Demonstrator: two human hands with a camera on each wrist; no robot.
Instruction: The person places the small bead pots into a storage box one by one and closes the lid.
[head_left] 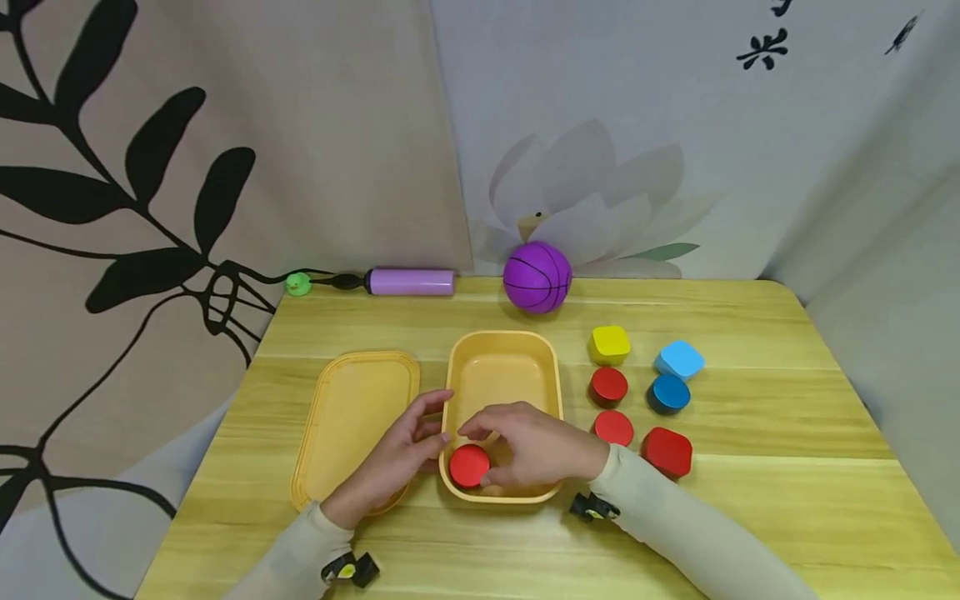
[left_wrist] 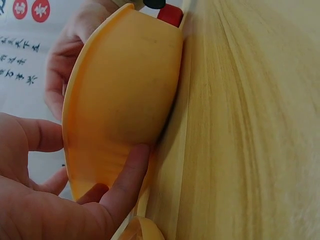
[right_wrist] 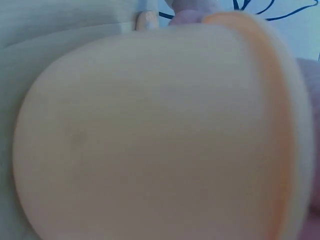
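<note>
An orange-yellow plastic box (head_left: 505,335) stands on the table with a red round block (head_left: 469,466) in its near left corner. My left hand (head_left: 397,454) rests against the box's left side; in the left wrist view its extended fingers (left_wrist: 131,172) touch the outer wall and rim. Over the box's near right part, my right hand (head_left: 528,446) reaches inside, fingers loosely bent and apart. Its thumb is beside the red round block; whether they touch I cannot tell. In the right wrist view, the blurred box wall (right_wrist: 150,130) hides most of that hand.
A matching lid (head_left: 356,417) lies left of the box. To the right are a yellow block (head_left: 610,344), red blocks (head_left: 608,386), a light-blue block (head_left: 680,359) and a dark-blue block (head_left: 668,393). A purple ball (head_left: 537,277) and a purple pump (head_left: 411,282) are along the back edge.
</note>
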